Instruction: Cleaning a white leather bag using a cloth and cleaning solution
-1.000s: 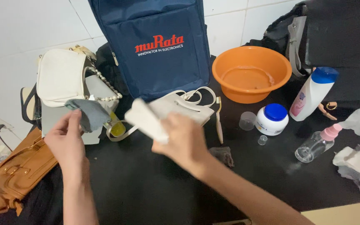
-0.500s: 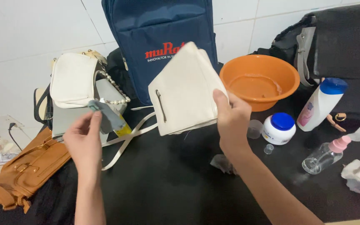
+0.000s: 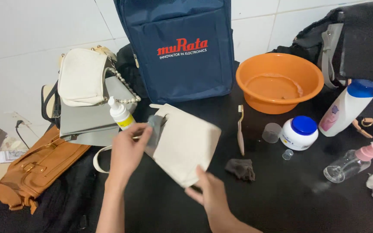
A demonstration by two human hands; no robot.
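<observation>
- The cream bag lies tilted on the black table, just in front of the navy backpack that stands against the tiled wall.
- The left hand is closed, pinching a small grey cloth against the cream bag's upper left corner, near its zip opening.
- The right hand grips the cream bag's lower corner from underneath, fingers curled on its edge, and props it up.
- To wipe well, I would judge that the right hand should hold the panel taut and steady while the cloth goes over it in short strokes, with the fabric kept flat so the cloth does not bunch at the seam.
- The bag's loose strap loops out to the left of the cream bag, and it could drag if the bag is turned.
- Just left of the cream bag stand a small white bottle with a yellow label and a grey flat bag; there is little room on that side.
- Right of the cream bag lie a toothbrush and a dark crumpled rag, both near.
- Bare table in front of the cream bag, toward the person, gives the most open room.
- The orange basin sits well to the right of the cream bag, out of the way.
</observation>
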